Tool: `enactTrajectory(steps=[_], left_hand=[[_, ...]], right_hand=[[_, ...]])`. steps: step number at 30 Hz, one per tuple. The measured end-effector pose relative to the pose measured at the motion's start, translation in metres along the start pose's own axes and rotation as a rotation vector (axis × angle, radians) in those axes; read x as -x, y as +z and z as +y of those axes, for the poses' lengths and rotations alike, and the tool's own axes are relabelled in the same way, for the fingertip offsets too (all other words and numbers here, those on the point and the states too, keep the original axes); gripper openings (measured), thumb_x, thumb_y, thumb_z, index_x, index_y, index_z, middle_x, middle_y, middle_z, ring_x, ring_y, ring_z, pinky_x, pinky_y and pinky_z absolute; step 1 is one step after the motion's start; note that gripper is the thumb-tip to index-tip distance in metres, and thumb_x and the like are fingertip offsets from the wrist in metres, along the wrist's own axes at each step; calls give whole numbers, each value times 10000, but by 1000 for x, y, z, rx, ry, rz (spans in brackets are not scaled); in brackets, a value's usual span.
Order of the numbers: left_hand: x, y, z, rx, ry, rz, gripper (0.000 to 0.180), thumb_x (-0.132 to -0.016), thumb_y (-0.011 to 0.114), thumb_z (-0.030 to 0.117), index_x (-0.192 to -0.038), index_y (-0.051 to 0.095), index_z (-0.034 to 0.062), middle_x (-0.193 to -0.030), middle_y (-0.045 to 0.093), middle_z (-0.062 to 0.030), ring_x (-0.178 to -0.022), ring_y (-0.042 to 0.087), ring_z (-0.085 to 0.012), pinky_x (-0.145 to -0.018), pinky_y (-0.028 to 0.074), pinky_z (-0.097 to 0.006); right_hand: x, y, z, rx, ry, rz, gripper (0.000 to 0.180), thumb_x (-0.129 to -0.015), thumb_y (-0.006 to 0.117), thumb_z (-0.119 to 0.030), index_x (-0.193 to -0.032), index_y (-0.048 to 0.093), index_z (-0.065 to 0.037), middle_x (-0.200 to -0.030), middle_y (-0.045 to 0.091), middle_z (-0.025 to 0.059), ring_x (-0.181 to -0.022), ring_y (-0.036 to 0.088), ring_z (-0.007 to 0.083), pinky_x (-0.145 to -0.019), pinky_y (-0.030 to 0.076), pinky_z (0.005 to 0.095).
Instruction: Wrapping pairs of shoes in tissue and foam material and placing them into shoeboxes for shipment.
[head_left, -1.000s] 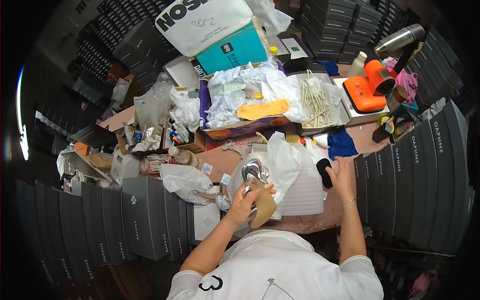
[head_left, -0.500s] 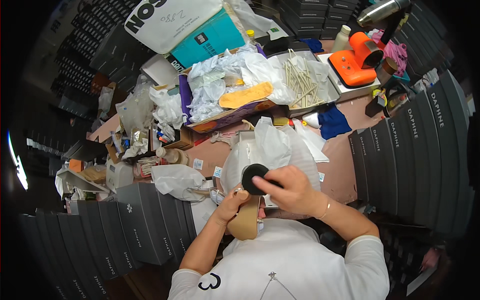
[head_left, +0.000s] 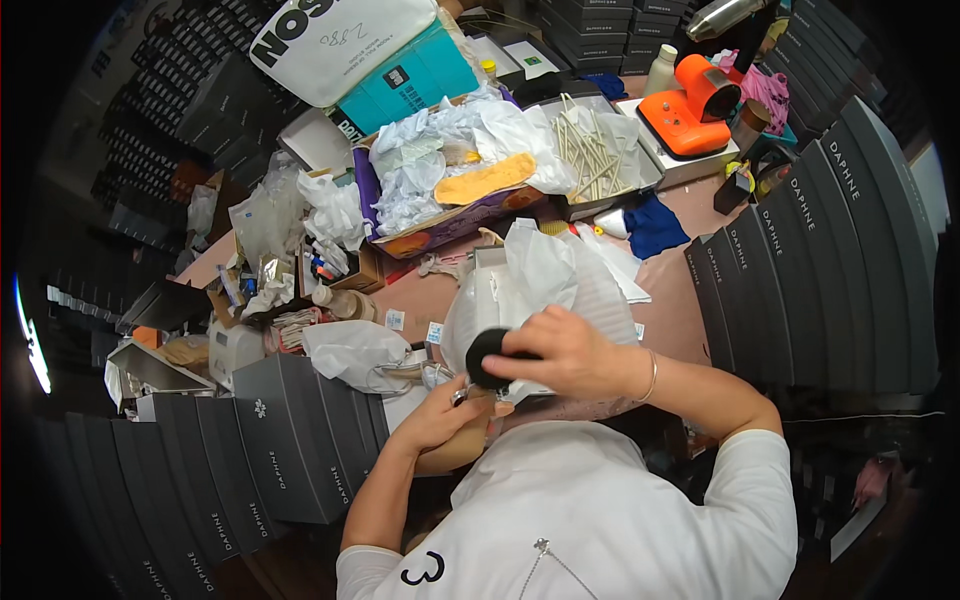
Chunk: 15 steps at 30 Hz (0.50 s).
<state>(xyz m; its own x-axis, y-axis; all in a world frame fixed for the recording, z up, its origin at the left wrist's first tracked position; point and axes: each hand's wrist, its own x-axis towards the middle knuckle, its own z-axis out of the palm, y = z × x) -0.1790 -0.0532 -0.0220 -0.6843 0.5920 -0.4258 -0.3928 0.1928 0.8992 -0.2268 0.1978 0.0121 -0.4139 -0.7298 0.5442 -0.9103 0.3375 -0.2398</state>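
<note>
Your right hand (head_left: 565, 352) clamps a round black brush (head_left: 487, 357) against the tan shoe (head_left: 455, 450) gripped in your left hand (head_left: 440, 412), over white tissue paper (head_left: 540, 275).

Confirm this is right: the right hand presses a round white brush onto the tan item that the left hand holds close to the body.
One detail is wrong: the round brush is black, not white, as the head view shows. The right hand does press it onto the tan item, which the left hand holds close to the body.
</note>
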Motion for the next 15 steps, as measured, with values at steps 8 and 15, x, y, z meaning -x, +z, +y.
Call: enactTrajectory(steps=[8,15], left_hand=[[5,7,3,-224,-58,-5,334,-910,564,172,-1197,508,9,-928,652,-78,-787,648,-137,-749,509,-289],[9,4,-1,426,-174,94,360,-870,585,123,-1176,440,1,-977,651,-180,-789,683,-274,-687,562,-372]], right_hand=[[7,5,-22,-102,-99,-123,309,-776,568,-153,-1073,654,-148,-954,547,20,-849,528,167,-674,381,304],[145,28,112,115,929,297,439,-786,629,-66,-1222,582,-60,-1126,557,154,-1042,527,329,-922,391,442]])
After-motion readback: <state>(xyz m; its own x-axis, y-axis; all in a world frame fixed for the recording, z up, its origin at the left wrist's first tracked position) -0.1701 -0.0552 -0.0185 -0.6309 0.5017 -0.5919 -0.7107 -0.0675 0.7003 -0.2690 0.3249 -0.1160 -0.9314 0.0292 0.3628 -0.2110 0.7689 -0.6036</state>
